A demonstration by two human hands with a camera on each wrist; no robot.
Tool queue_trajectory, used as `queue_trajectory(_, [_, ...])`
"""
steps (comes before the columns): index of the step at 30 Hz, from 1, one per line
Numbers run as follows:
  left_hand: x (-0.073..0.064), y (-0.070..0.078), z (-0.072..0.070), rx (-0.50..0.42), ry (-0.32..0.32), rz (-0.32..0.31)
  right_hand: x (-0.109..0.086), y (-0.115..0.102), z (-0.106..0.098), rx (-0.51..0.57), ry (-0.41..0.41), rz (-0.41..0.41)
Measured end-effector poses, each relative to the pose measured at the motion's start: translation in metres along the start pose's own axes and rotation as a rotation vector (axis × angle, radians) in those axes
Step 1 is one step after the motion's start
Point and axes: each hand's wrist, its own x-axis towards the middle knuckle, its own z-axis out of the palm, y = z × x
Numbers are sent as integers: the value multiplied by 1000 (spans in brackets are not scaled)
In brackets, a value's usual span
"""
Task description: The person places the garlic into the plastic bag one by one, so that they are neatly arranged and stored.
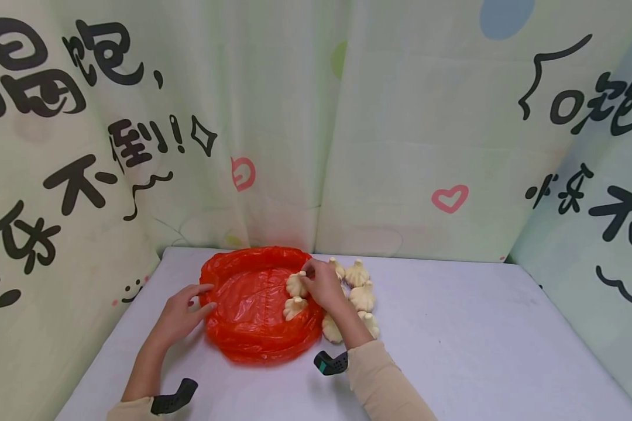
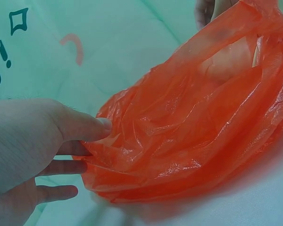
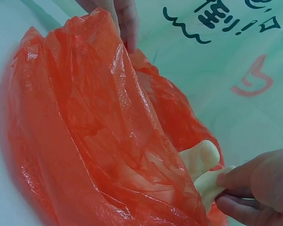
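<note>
At the far left, a pale curtain (image 1: 26, 193) printed with black characters falls behind the white worktop (image 1: 479, 339). The left hand (image 1: 183, 313), a dark wrist device (image 1: 175, 399) behind it, has its grip spread, thumb and fingertips touching the left edge of a red plastic bag (image 1: 237, 292). The bag sits on the worktop with its mouth wide, rim rumpled. Inside, near its right wall, lies one garlic bulb (image 1: 295, 309). Just beyond it, at the right side of the opening, is a second bulb (image 1: 296, 285); the right hand's (image 1: 323, 285) grip pinches this one by its stem. Farther right, a loose cluster of garlic bulbs (image 1: 361, 297) rests on the worktop just beside the bag, partly hidden by the right forearm (image 1: 355, 327).
</note>
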Motion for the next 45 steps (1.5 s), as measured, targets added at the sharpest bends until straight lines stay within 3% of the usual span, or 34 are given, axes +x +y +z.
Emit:
queue_trajectory(12, [0,1,0,3,0,5,1,2,-3,3,18,0])
queue_trajectory(27, [0,1,0,13,1,13,-1,2,-12,15,87,-71])
queue_trajectory(36, [0,0,-1,1,-1,22,-5,-3,-19,70,87,-16])
queue_trajectory(45, [-1,0,-3,2,-3,16,-9,-4,-25,85,138,-47])
